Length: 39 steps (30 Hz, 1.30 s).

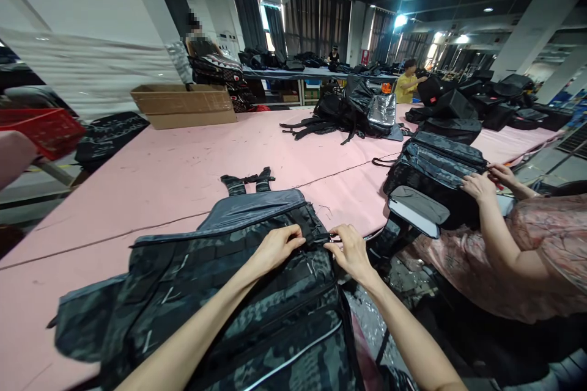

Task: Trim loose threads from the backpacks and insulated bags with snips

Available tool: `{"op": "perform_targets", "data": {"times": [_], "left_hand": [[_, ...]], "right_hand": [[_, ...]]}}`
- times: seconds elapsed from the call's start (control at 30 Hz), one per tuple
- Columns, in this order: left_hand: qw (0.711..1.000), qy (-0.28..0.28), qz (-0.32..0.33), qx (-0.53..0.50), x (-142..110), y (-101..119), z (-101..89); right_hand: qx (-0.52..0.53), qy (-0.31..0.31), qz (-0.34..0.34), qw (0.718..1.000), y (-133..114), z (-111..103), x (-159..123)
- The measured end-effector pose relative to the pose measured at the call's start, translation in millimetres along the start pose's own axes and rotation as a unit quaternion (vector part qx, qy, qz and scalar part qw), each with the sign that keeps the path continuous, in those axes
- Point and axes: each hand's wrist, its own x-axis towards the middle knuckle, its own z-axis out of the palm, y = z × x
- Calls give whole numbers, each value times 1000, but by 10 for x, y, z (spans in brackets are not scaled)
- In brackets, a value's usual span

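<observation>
A dark camouflage backpack (220, 293) lies flat on the pink table (160, 171) right in front of me. My left hand (275, 247) presses closed fingers on the bag's upper right edge, gripping the fabric beside the zipper. My right hand (351, 250) pinches the zipper pull (331, 237) at that same corner, fingers closed. The two hands are a few centimetres apart. The bag's grey lining and black straps (247, 182) show at its far end.
To my right a co-worker's hands (481, 183) hold another camouflage backpack (435, 177). A pile of black bags (353, 113) lies mid-table, a cardboard box (183, 105) at the far left, a red crate (43, 128) off the left edge. Other people work at the back.
</observation>
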Motion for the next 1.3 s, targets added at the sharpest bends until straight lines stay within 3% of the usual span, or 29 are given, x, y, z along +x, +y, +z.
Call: {"op": "perform_targets", "data": {"times": [0.47, 0.83, 1.03, 1.3], "left_hand": [[998, 3, -17, -60, 2, -37, 26], [997, -5, -15, -75, 3, -90, 46], [996, -10, -15, -89, 14, -127, 47], [995, -4, -17, -94, 17, -121, 47]], "right_hand": [[-29, -2, -91, 995, 4, 58, 120], [-11, -29, -94, 995, -47, 120, 168], [35, -3, -69, 997, -6, 58, 155], [-76, 14, -160, 984, -20, 87, 213]]}}
